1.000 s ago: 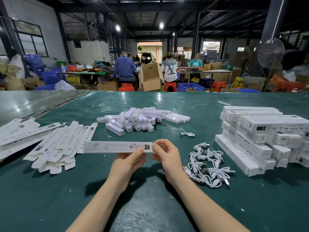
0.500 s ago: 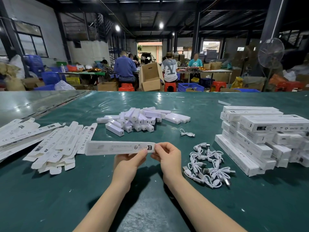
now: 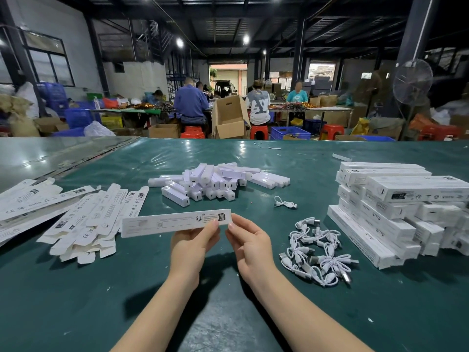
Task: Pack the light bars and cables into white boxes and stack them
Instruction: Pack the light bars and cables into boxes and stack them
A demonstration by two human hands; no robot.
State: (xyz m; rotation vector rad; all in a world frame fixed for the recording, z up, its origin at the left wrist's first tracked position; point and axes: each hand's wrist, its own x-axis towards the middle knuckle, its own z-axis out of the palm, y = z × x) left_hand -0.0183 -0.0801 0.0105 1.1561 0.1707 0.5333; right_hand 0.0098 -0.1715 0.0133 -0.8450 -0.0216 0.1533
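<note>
I hold a long white box (image 3: 167, 223) level above the green table (image 3: 76, 301). My left hand (image 3: 193, 243) grips it near its right end, thumb on the printed face. My right hand (image 3: 250, 241) pinches the box's right end with its fingertips. Several white light bars (image 3: 215, 180) lie in a heap beyond the box. A tangle of white cables (image 3: 317, 252) lies to the right of my right hand, and one loose cable (image 3: 285, 203) sits farther back. Packed white boxes (image 3: 396, 209) are stacked at the right.
Flat unfolded white cartons (image 3: 83, 222) lie fanned out at the left. Beyond the table's far edge, several people sit at worktables among cardboard boxes (image 3: 228, 118), blue crates and red stools. A standing fan (image 3: 412, 81) is at the back right.
The box has tilted a little, its right end slightly raised, and it shows more of its side. Both hands stay at its right end.
</note>
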